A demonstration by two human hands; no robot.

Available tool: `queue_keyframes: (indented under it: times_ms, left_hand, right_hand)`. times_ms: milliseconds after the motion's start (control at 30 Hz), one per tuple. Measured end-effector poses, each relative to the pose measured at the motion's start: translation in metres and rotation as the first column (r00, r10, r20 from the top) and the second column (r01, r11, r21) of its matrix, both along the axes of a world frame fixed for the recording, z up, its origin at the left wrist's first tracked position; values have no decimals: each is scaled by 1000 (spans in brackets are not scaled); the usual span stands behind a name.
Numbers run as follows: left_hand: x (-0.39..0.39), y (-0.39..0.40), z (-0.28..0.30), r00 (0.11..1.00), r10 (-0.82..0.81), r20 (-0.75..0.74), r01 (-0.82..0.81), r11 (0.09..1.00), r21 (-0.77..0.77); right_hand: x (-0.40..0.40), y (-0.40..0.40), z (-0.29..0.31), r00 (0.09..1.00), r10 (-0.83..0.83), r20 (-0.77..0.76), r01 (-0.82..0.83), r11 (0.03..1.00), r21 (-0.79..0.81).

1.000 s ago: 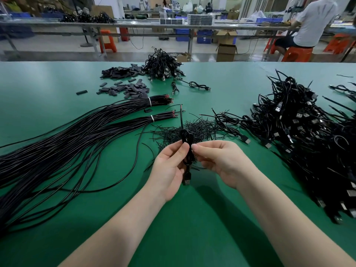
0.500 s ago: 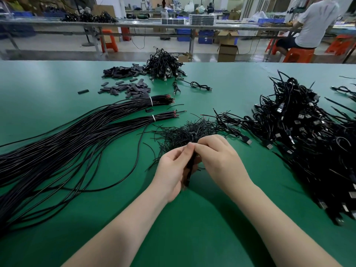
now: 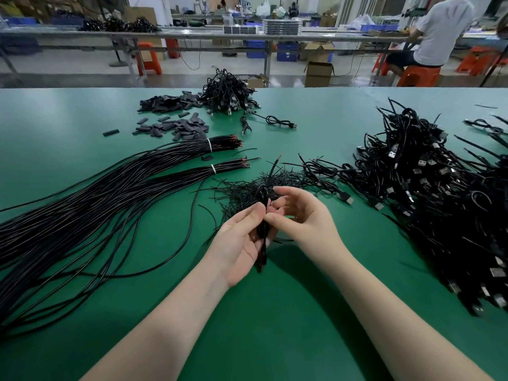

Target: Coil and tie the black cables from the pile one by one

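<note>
A coiled black cable (image 3: 263,199) stands upright between my hands above the green table (image 3: 68,127). My left hand (image 3: 242,243) grips the coil's lower half, with the plug end hanging below the palm. My right hand (image 3: 299,215) pinches the coil at its middle with thumb and forefinger, the other fingers spread loosely. One stripped end sticks up past the coil. Just behind lies a heap of thin black ties (image 3: 255,185). Long loose black cables (image 3: 90,204) fan out on the left in two banded bundles.
A big pile of coiled cables with USB plugs (image 3: 428,193) fills the right side. A smaller coiled heap (image 3: 228,92) and flat black sleeve pieces (image 3: 178,125) lie at the back. A seated person (image 3: 437,34) works at another bench beyond the table's far edge.
My hands were pressed together low over the coil half a second ago. Now they have parted a little, and the coil's top loop and stripped end show again.
</note>
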State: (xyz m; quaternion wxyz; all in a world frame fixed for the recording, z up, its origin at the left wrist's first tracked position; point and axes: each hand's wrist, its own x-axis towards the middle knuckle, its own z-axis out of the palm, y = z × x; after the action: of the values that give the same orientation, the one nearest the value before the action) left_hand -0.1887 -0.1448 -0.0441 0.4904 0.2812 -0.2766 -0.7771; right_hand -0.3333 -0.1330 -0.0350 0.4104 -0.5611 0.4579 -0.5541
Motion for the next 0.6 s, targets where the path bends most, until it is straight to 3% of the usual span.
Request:
queue_keyframes:
  times_ms: [133, 267, 433, 600]
  left_hand:
    - [2, 1, -2, 999, -31, -9, 31, 999, -20]
    - [3, 2, -2, 994, -63, 94, 73, 992, -101]
    - [0, 3, -4, 988, -22, 153, 41, 991, -128]
    - [-4, 7, -2, 984, 31, 178, -3, 988, -157]
  right_hand:
    - [-4, 0, -2, 999, 38, 33, -41, 994, 97]
    - [-7, 2, -3, 962, 240, 132, -252, 965, 78]
    - [-10, 5, -6, 978, 177, 113, -184, 981, 61]
    - [-7, 6, 0, 954, 264, 142, -274, 960, 59]
